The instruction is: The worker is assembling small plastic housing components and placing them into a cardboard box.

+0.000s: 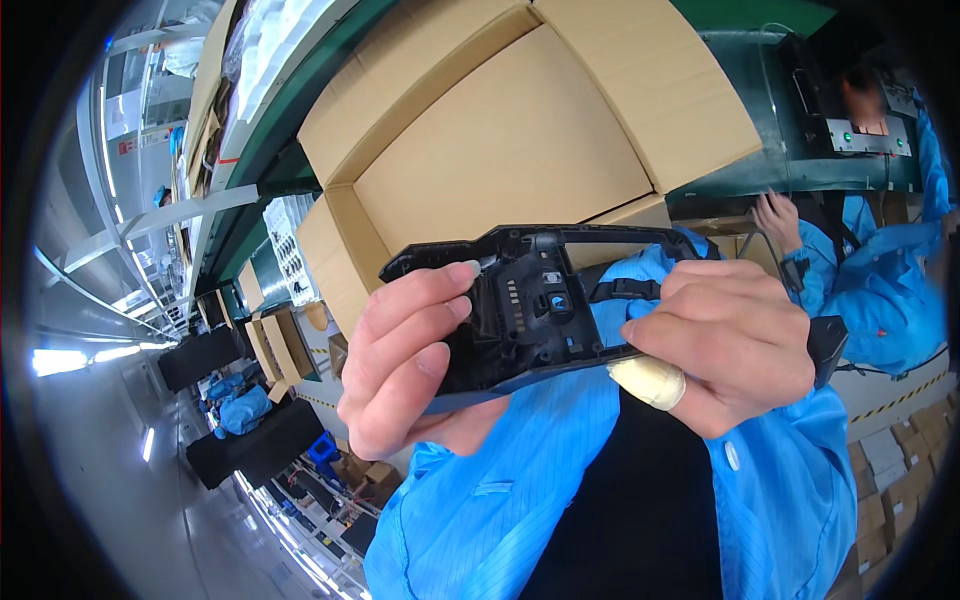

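Between my hands is a black moulded plastic housing (545,300), held tilted in front of my chest. Its inner side shows ribs, small cutouts, a row of metal-coloured contacts and a large frame-like opening toward the right. My left hand (400,350) grips the left end, fingertips on the inner face and the rest of the hand beneath. Closed around the right end is my right hand (730,335), its thumb pressed along the lower edge by the opening. A cream-coloured covering (648,383) wraps one digit of that hand. The right hand hides part of the housing.
Just beyond the housing an open cardboard box (700,100) stands on a green bench (730,165). At right are a co-worker's hand (778,220) and a device with green lights (868,137). Cartons (890,480) are stacked at lower right. A white tray (288,255) holds small dark parts.
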Demonstrator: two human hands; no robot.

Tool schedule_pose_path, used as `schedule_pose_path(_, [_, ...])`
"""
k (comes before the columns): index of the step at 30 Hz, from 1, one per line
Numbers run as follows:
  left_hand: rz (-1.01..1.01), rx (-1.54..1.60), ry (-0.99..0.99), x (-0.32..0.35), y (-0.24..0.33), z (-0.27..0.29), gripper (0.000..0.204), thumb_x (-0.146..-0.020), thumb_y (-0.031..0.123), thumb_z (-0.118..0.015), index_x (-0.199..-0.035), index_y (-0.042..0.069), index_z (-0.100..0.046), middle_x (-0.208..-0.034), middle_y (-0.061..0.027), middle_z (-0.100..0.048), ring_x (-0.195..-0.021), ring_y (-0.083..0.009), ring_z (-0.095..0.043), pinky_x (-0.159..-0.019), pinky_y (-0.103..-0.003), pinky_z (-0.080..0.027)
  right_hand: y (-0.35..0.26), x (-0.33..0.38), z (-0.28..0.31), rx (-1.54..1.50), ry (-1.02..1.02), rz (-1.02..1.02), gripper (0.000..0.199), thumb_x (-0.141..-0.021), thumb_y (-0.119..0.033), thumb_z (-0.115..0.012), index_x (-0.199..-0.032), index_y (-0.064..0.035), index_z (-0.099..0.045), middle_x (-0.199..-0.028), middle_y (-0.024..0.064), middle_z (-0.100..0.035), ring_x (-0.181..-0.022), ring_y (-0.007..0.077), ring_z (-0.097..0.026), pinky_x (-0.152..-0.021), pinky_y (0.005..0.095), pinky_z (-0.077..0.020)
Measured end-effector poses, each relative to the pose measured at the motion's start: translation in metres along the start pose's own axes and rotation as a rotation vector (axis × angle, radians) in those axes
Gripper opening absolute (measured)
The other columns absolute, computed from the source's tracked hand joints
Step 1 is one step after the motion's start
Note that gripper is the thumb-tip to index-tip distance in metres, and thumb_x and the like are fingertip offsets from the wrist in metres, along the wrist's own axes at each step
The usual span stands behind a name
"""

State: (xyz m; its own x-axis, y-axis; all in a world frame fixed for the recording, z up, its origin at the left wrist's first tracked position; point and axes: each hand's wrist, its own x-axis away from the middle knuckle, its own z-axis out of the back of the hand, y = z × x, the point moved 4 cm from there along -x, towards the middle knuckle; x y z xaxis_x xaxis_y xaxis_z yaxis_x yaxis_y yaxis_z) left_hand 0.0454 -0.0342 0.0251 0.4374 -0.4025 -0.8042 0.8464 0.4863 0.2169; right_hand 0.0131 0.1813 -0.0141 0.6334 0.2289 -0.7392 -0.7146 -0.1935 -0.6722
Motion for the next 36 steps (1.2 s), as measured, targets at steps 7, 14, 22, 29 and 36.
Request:
schedule_pose_path(7, [0.011, -0.002, -0.037, 0.002, -0.001, 0.002, 0.07, -0.075, 0.019, -0.077, -0.13, -0.003, -0.04, -0.089, -0.024, -0.06, -0.076, -0.043, -0.069, -0.067, -0.045, -0.06, 0.003, 0.001, -0.003, 0.013, -0.013, 0.014, 0.032, -0.058, -0.001, -0.074, -0.087, 0.0103, -0.069, -0.067, 0.011, -0.053, -0.05, 0.0222, -0.053, -0.043, 0.0321, -0.0387])
schedule_pose_path(14, [0.005, 0.021, -0.044, 0.007, -0.001, 0.007, 0.072, -0.078, 0.02, -0.08, -0.133, -0.001, -0.04, -0.097, -0.0254, -0.062, -0.088, -0.0449, -0.071, -0.074, -0.049, -0.063, 0.001, 0.0, -0.005, 0.051, 0.077, 0.167, 0.027, -0.059, 0.0, -0.072, -0.083, 0.0108, -0.067, -0.064, 0.0095, -0.052, -0.048, 0.017, -0.049, -0.042, 0.0278, -0.0321])
schedule_pose_path(22, [0.096, 0.024, 0.033, 0.0, 0.002, 0.001, 0.051, -0.074, 0.01, -0.086, -0.105, -0.003, -0.048, -0.085, -0.028, -0.066, -0.082, -0.0469, -0.073, -0.063, -0.05, -0.062, 0.005, 0.002, -0.006, 0.052, 0.094, 0.115, 0.033, -0.054, -0.003, -0.072, -0.083, 0.0106, -0.067, -0.063, 0.0098, -0.05, -0.047, 0.0191, -0.05, -0.042, 0.0294, -0.0345])
schedule_pose_path(29, [0.077, 0.048, 0.221, 0.009, -0.004, -0.011, 0.049, -0.072, 0.009, -0.085, -0.099, -0.005, -0.047, -0.08, -0.0291, -0.064, -0.078, -0.0487, -0.072, -0.061, -0.05, -0.062, 0.004, 0.001, -0.006, 0.121, 0.053, 0.14, 0.032, -0.055, -0.004, -0.071, -0.083, 0.0101, -0.067, -0.064, 0.0091, -0.05, -0.048, 0.0188, -0.048, -0.042, 0.0295, -0.034])
schedule_pose_path(36, [0.074, 0.1, 0.329, 0.013, -0.011, -0.016, 0.047, -0.072, 0.011, -0.085, -0.09, -0.006, -0.045, -0.076, -0.0293, -0.063, -0.074, -0.0499, -0.072, -0.058, -0.052, -0.062, 0.005, 0.007, -0.008, 0.253, 0.082, 0.211, 0.032, -0.055, -0.005, -0.073, -0.083, 0.0088, -0.067, -0.067, 0.0092, -0.052, -0.052, 0.017, -0.048, -0.044, 0.0281, -0.0331])
